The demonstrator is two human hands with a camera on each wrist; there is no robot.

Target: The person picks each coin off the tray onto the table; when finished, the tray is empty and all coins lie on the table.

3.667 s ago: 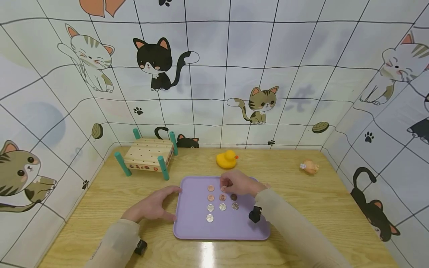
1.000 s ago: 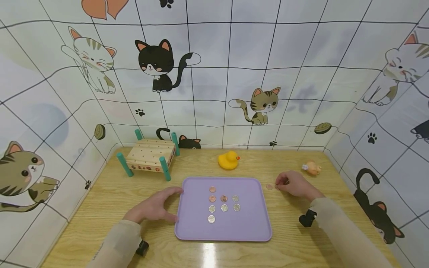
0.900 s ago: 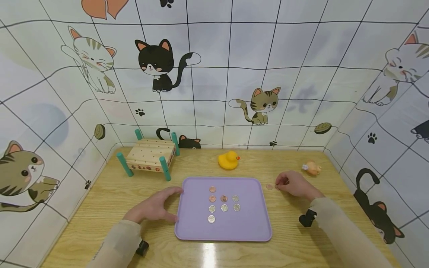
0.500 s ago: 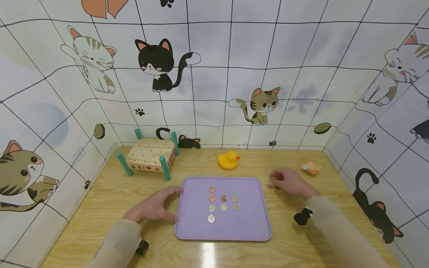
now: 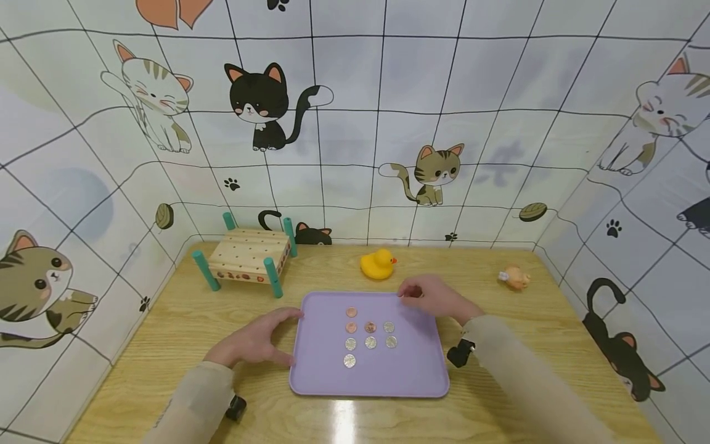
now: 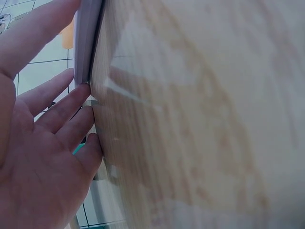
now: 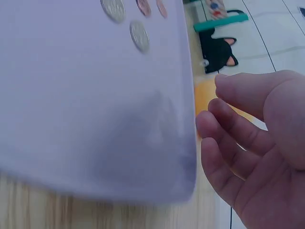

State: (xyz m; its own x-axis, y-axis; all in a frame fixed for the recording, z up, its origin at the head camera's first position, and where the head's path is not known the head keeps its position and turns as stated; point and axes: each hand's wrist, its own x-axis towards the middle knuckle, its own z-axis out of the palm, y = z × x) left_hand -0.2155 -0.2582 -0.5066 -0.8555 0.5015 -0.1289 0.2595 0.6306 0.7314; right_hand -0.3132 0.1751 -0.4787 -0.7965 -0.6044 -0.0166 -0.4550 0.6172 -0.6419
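A lilac tray (image 5: 416,376) lies on the wooden table with silver and copper coins near its middle; one silver coin (image 5: 349,361) sits lowest, one copper coin (image 5: 352,312) uppermost. My left hand (image 5: 255,339) spreads its thumb and fingers against the tray's left edge; the left wrist view shows the fingertips (image 6: 82,90) at the rim. Over the tray's far right corner hovers my right hand (image 5: 435,296). In the right wrist view its fingers (image 7: 228,157) bend loosely beside the rim, thumb apart from them, with no coin visible between.
Behind the tray is a yellow rubber duck (image 5: 378,264). A small wooden toy bed (image 5: 249,250) with green posts stands at the back left, and a little peach-coloured figure (image 5: 514,277) at the back right. Cat-patterned cloth walls (image 5: 344,185) enclose the table.
My right hand has moved left from the copper coins on the table to the tray's far corner. Earlier it pinched a coin over the tray. The left hand has stayed put.
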